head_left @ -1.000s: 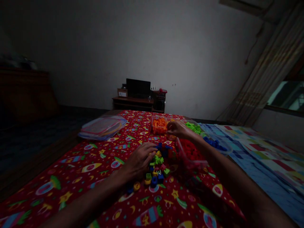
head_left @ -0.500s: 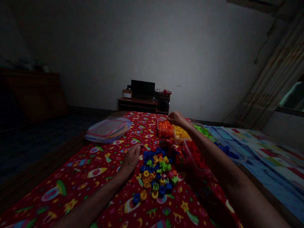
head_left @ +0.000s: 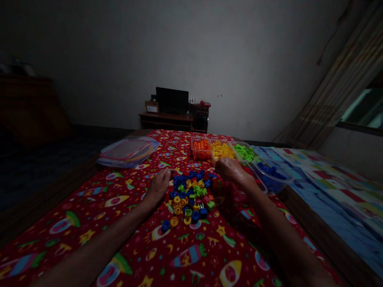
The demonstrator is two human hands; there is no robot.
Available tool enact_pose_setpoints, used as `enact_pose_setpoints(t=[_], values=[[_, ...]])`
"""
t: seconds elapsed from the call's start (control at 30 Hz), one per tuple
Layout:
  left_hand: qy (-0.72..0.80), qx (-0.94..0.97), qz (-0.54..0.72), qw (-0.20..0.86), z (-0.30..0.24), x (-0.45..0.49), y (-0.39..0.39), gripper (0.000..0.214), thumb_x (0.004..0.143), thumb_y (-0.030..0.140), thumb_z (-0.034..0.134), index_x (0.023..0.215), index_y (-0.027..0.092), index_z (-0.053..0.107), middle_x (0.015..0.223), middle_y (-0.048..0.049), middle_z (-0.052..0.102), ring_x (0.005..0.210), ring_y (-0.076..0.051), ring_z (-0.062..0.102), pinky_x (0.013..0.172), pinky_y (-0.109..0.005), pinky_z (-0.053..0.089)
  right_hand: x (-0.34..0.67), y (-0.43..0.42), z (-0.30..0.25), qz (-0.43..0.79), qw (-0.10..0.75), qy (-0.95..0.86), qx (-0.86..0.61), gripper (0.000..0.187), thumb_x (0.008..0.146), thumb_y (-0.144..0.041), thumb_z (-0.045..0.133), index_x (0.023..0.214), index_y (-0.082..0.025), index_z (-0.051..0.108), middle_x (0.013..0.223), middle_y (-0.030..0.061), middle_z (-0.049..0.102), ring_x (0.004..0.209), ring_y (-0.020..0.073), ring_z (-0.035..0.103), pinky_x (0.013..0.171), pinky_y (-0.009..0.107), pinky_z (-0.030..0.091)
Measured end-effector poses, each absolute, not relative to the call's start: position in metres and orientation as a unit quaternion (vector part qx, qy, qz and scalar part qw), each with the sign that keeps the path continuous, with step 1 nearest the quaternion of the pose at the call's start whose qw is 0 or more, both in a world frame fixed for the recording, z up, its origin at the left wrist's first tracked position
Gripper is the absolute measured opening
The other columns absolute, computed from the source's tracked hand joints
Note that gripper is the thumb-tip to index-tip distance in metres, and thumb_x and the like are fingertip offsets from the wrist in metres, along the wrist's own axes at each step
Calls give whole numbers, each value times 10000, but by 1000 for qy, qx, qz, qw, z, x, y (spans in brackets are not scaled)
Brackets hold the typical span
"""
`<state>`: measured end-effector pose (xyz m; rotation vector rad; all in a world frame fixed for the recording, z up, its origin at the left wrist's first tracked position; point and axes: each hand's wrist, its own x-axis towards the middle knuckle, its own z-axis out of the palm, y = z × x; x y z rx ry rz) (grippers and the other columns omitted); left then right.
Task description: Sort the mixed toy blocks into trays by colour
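A heap of small plastic pieces [head_left: 191,197] in blue, yellow, green and red lies on a red patterned cloth [head_left: 125,223]. My left hand [head_left: 158,189] rests flat on the cloth at the heap's left edge, fingers stretched out. My right hand [head_left: 231,170] hovers at the heap's far right, fingers curled; whether it holds a piece is hidden. Behind it stand clear tubs of orange pieces [head_left: 201,148], yellow pieces [head_left: 223,150], green pieces [head_left: 245,152] and blue pieces [head_left: 271,173].
A stack of clear plastic lids [head_left: 127,151] lies at the far left of the cloth. A blue patterned mat [head_left: 338,199] lies to the right. A low desk with a dark screen [head_left: 172,101] stands against the far wall. The room is dim.
My right hand came back from the orange tub to the heap's right side. My left hand slid off the heap and now lies flat beside it.
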<state>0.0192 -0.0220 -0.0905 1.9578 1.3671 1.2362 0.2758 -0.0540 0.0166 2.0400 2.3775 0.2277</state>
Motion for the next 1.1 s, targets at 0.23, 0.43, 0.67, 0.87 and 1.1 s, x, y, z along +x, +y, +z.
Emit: enact_pose_setpoints(t=[0.23,0.43,0.67,0.87,1.1], values=[[328,865,367,100,-50,60,-43,235,888,277,421,978,202,625,1024,-59,648,1001,-191,575,915,-346,449,278,-53,24,86,-91,753,646,309,878,-241,398,932,-150,688,875,131,682,744,175,608,592,250,340],[254,953,165,31,-38,132,-34,137,779,222,580,894,177,641,955,-82,635,921,-231,576,825,-352,459,289,-44,17,76,-123,732,666,312,887,-256,405,965,-146,686,936,136,683,811,182,607,648,248,377],[300,937,161,78,-38,139,-23,130,771,219,557,884,179,608,824,-23,632,760,-170,573,683,-261,446,305,-32,2,47,-143,729,667,334,896,-286,404,945,-136,699,938,149,692,825,185,620,657,242,383],[277,944,173,53,-49,141,-15,338,744,315,631,1049,178,583,1065,-88,599,981,-233,543,853,-337,434,311,-22,-3,26,-161,727,667,346,894,-311,407,941,-133,700,919,149,691,816,187,622,662,245,385],[292,944,152,26,-44,143,-9,218,692,272,604,880,162,621,888,-69,612,824,-216,558,741,-314,455,305,-28,-7,52,-131,716,684,344,911,-265,369,1024,-129,664,949,157,674,835,207,606,686,267,399]])
